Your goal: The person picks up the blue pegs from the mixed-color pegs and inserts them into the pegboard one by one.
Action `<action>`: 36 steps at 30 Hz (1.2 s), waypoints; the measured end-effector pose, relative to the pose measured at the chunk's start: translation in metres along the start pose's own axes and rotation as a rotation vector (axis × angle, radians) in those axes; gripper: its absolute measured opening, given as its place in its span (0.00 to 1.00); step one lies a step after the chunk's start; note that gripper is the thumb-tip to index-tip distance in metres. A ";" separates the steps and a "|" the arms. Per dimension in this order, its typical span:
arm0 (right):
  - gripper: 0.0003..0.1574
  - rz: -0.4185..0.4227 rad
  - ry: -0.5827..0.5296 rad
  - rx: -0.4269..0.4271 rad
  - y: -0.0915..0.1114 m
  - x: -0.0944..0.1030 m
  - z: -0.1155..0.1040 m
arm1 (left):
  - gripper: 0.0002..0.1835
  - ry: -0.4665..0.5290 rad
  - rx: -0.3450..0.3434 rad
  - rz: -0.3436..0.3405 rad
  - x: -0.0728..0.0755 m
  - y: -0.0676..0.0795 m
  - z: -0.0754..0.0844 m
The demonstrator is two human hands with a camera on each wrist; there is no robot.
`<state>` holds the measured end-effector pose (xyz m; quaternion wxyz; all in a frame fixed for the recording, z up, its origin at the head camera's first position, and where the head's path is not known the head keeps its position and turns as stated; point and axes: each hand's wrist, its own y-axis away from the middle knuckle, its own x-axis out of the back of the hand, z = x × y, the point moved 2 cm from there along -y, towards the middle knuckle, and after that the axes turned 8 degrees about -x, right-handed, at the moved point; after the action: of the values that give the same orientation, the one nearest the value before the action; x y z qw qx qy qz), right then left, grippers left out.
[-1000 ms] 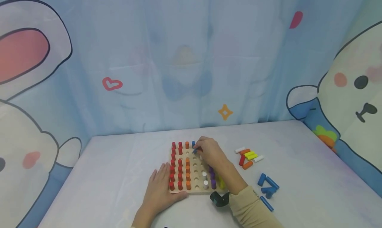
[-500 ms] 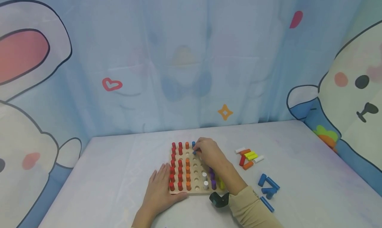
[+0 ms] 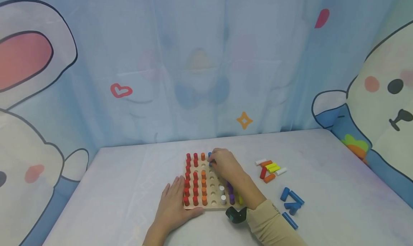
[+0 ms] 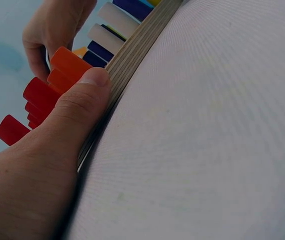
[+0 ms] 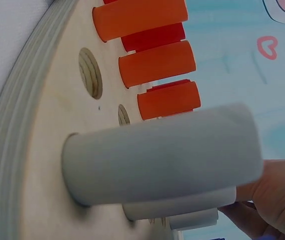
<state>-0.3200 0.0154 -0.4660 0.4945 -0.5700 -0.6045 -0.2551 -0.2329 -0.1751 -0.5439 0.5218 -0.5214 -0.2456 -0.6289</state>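
Right hand (image 3: pixel 226 164) pinches blue peg (image 3: pixel 210 164) toward far side of pegboard (image 3: pixel 217 196); left hand (image 3: pixel 173 205) grasps nothing, fingers straight against pegboard's left edge; loose blue pegs (image 3: pixel 297 197) right of pegboard.

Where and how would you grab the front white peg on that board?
Probably by its upper half, coming down from above: the white peg stands upright in the wooden board, its top clear. Pinching its round sides looks easiest; the empty hole on its left leaves room.
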 end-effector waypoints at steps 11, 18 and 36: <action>0.10 -0.020 0.037 -0.028 -0.002 0.004 0.001 | 0.67 0.010 -0.017 0.009 0.004 -0.003 0.005; 0.10 -0.005 0.042 -0.011 -0.002 0.004 0.004 | 0.66 0.011 -0.027 0.014 0.003 -0.005 0.007; 0.10 0.023 -0.071 -0.017 0.007 0.028 0.000 | 0.66 0.020 -0.011 0.017 0.003 0.000 0.003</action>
<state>-0.3097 0.0296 -0.4430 0.4706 -0.5899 -0.6130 -0.2342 -0.2312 -0.1737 -0.5399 0.5267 -0.5200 -0.2326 -0.6309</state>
